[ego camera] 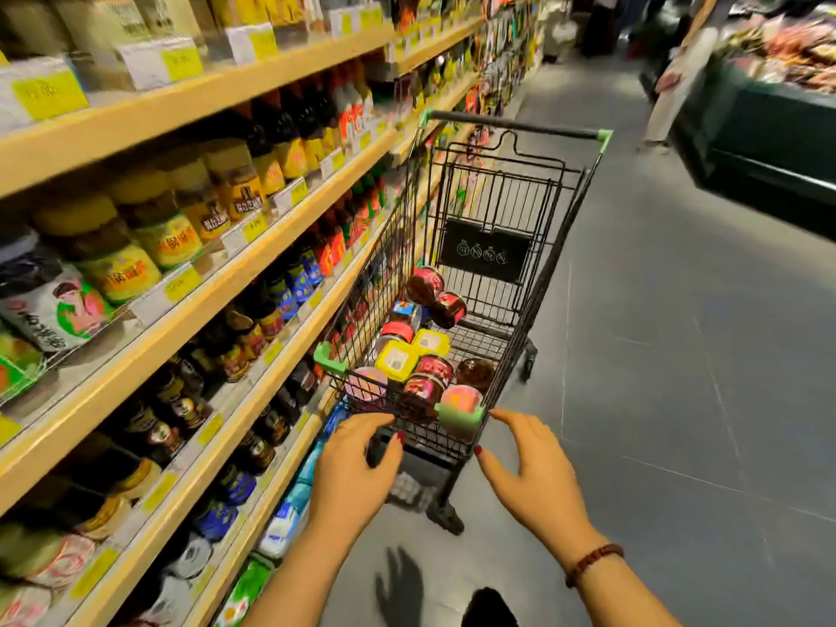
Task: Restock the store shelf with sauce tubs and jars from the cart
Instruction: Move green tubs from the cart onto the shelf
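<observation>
Hands: your left hand and right hand, fingers loose, grasp nothing at the cart rim.
Load: jars and yellow tubs lie in the cart.
Shelf: shelf just beside, on your left.
Progress: likely barely begun; this load left to place.

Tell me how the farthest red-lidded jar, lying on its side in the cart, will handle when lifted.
The jar looks like glass full of dark sauce, so it is probably heavy for its size and breakable. Lying on its side in the wire cart, it may roll if nudged.
</observation>
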